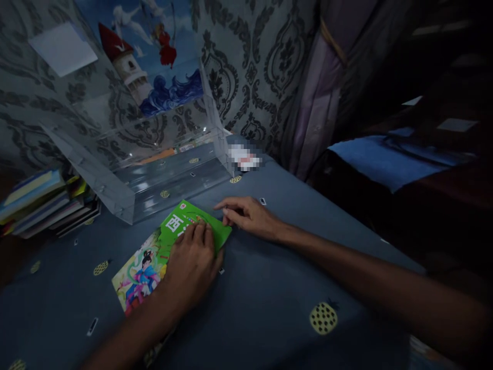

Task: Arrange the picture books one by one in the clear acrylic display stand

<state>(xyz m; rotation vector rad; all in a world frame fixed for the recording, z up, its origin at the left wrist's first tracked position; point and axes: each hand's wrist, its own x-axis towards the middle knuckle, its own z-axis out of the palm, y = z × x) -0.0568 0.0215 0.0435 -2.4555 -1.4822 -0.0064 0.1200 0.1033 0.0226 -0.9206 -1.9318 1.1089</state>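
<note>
A green illustrated book (219,234) lies on the desk (265,308), in front of a clear plastic rack (144,198), its cover bearing the white character 西 and a painted figure in blue and pink. The left hand (193,259) rests on the cover, its fingers laid out flat and slightly apart, with the thumb off towards the book's right edge. The right hand (252,216) is at the upper right corner, index finger stretched out and the others curled; whether the fingers pinch that corner, I cannot tell.

The rack has slanting side panels and a low front lip, and pineapple prints of the grey-blue tablecloth (358,231) show through its base. An orange strip (159,155) and some patterned items show along its rear edge; whether they are inside or behind it is unclear. A stack of books (42,205) sits outside the rack, just beyond its left panel. Past its right end lies a pixelated object (245,155).

Behind, a poster (165,56) of a red-roofed tower and waves hangs against damask wallpaper (246,67), beside a tied mauve curtain (316,108).
</note>
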